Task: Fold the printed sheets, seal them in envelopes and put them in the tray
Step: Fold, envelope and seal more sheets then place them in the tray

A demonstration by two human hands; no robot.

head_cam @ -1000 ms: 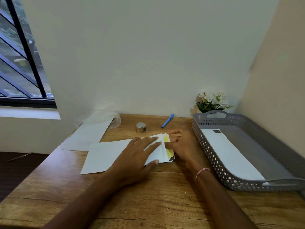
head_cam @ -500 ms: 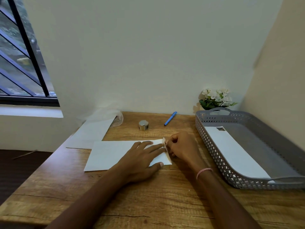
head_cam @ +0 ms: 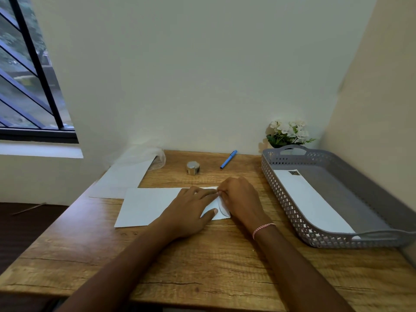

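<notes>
Plain pale walls point(head_cam: 202, 75) meet in a corner beyond the right hand. A barred window point(head_cam: 27, 86) is cut off at the frame edge far out past the left hand. The wooden surface point(head_cam: 202, 255) has its near edge cropped.

The grey perforated tray point(head_cam: 326, 240) sits just outside the right hand. A sealed envelope point(head_cam: 310, 199) lies flat in it, long axis running away from the person.

The white envelope point(head_cam: 148, 206) lies flat under both hands. Its long axis runs left-right and its rounded flap end points toward the tray. The flap looks folded down, but the fold is mostly hidden.

A paper stack point(head_cam: 121, 179) lies beyond the left hand, with its far end under clear plastic wrap point(head_cam: 155, 156). No print can be read on it.

The left hand point(head_cam: 189, 208) is flat, fingers straight, pressing the envelope. The right hand point(head_cam: 240, 199) has curled fingers, tips at the flap end meeting the left fingertips. Can't tell whether it is pinching or only pressing. A pink bracelet point(head_cam: 263, 228) is on the right wrist.

White flowers point(head_cam: 288, 131) stand beyond the tray, pot hidden. A blue pen point(head_cam: 228, 159) and a small metal cylinder point(head_cam: 193, 168) lie just beyond the hands.
</notes>
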